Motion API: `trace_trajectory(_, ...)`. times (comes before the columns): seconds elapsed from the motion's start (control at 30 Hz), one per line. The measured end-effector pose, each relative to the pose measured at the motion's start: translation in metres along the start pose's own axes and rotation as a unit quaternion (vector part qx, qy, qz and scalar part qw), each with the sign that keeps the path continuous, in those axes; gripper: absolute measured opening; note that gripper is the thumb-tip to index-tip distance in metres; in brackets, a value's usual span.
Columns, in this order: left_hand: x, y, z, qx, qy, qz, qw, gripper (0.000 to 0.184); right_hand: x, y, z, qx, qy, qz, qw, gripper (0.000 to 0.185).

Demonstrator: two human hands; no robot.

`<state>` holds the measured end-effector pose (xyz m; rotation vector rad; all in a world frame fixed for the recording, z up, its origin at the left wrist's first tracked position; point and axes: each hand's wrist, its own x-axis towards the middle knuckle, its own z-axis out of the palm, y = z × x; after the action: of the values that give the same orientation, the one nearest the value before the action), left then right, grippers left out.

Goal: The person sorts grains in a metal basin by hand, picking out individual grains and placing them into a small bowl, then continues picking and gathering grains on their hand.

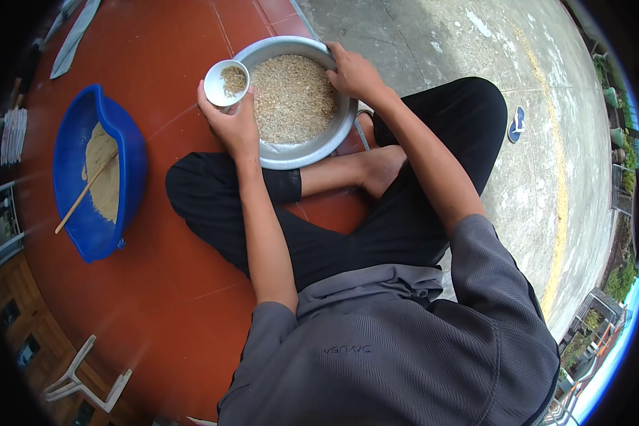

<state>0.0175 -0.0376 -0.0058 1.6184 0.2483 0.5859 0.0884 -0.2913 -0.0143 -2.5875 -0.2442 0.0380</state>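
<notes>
My left hand [233, 126] is closed round a small white bowl [218, 94], which is tilted so that its inside shows. Some light brown husky grain [233, 81] lies in the bowl. Just to the right is a wide grey metal basin [291, 157], and the bowl overlaps its left rim in the view. A broad layer of pale, husk-mixed grain [291, 103] covers the basin's bottom. My right hand [355, 73] grips the basin's upper right rim, fingers over the edge and reaching inside.
A blue plastic tub [136, 160] stands on the red tiled floor [184, 284] to the left. Fine tan powder [105, 174] and a wooden stick [85, 195] are in it. My crossed legs are close to the basin. Concrete ground [433, 42] lies to the right, with a blue-and-white object [516, 124].
</notes>
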Motion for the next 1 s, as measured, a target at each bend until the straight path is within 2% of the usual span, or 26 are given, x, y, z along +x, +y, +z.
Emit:
trace_trajectory(0.03, 0.000, -0.002, 0.000, -0.010, 0.006, 0.005, 1.000, 0.093, 0.002, 0.004, 0.003, 0.033, -0.037, 0.024, 0.999, 0.061)
trace_trajectory(0.13, 0.001, -0.002, -0.001, -0.024, 0.021, 0.015, 0.999, 0.093, 0.004, 0.013, 0.007, 0.054, -0.008, 0.004, 0.998, 0.061)
trace_trajectory(0.23, 0.000, 0.001, -0.003, -0.014, 0.030, 0.016, 0.999, 0.091, 0.011, 0.021, 0.012, 0.079, 0.014, 0.028, 0.996, 0.057)
trace_trajectory(0.27, 0.001, 0.003, -0.004, -0.014, 0.033, 0.017, 0.999, 0.091, 0.009, 0.024, 0.015, 0.158, -0.010, 0.085, 0.984, 0.055)
trace_trajectory(0.33, 0.002, -0.001, -0.005, -0.023, 0.038, 0.023, 0.999, 0.092, 0.004, 0.027, 0.015, 0.306, -0.056, 0.196, 0.930, 0.052)
trace_trajectory(0.37, 0.001, -0.004, -0.005, -0.030, 0.038, 0.029, 0.998, 0.092, -0.004, 0.024, 0.027, 0.401, -0.027, 0.239, 0.884, 0.051)
trace_trajectory(0.43, 0.004, -0.003, -0.002, -0.027, 0.036, 0.040, 0.998, 0.092, -0.017, 0.024, 0.044, 0.562, -0.007, 0.260, 0.786, 0.049)
trace_trajectory(0.5, -0.001, -0.001, -0.004, 0.007, 0.032, 0.041, 0.999, 0.092, -0.021, 0.022, 0.052, 0.583, -0.026, 0.247, 0.774, 0.048)
trace_trajectory(0.63, -0.002, 0.000, -0.001, -0.034, 0.045, 0.033, 0.998, 0.092, -0.015, 0.020, 0.064, 0.604, -0.044, 0.236, 0.760, 0.048)
trace_trajectory(0.7, -0.009, 0.011, 0.002, -0.033, 0.046, 0.027, 0.998, 0.093, -0.020, 0.009, 0.063, 0.610, -0.009, 0.248, 0.752, 0.054)
trace_trajectory(0.77, -0.010, 0.011, -0.001, -0.001, 0.065, 0.049, 0.997, 0.093, -0.032, -0.005, 0.069, 0.648, 0.037, 0.241, 0.721, 0.064)
trace_trajectory(0.8, -0.011, 0.014, -0.003, 0.016, 0.075, 0.054, 0.996, 0.093, -0.034, -0.014, 0.070, 0.686, 0.074, 0.239, 0.683, 0.063)
trace_trajectory(0.83, -0.014, 0.016, -0.006, 0.032, 0.086, 0.059, 0.994, 0.093, -0.035, -0.007, 0.078, 0.679, 0.080, 0.265, 0.680, 0.060)
trace_trajectory(0.9, -0.019, 0.020, -0.012, -0.044, 0.097, 0.029, 0.994, 0.093, -0.030, -0.007, 0.075, 0.711, 0.133, 0.281, 0.631, 0.048)
trace_trajectory(0.93, -0.020, 0.019, -0.017, -0.009, 0.116, 0.047, 0.992, 0.093, -0.028, -0.003, 0.074, 0.702, 0.170, 0.278, 0.634, 0.044)
trace_trajectory(0.97, -0.020, 0.020, -0.023, 0.024, 0.135, 0.063, 0.989, 0.092, -0.024, -0.004, 0.069, 0.716, 0.196, 0.273, 0.612, 0.045)
trace_trajectory(1.0, -0.020, 0.026, -0.025, 0.039, 0.158, 0.065, 0.985, 0.091, -0.025, -0.011, 0.054, 0.715, 0.200, 0.272, 0.612, 0.049)
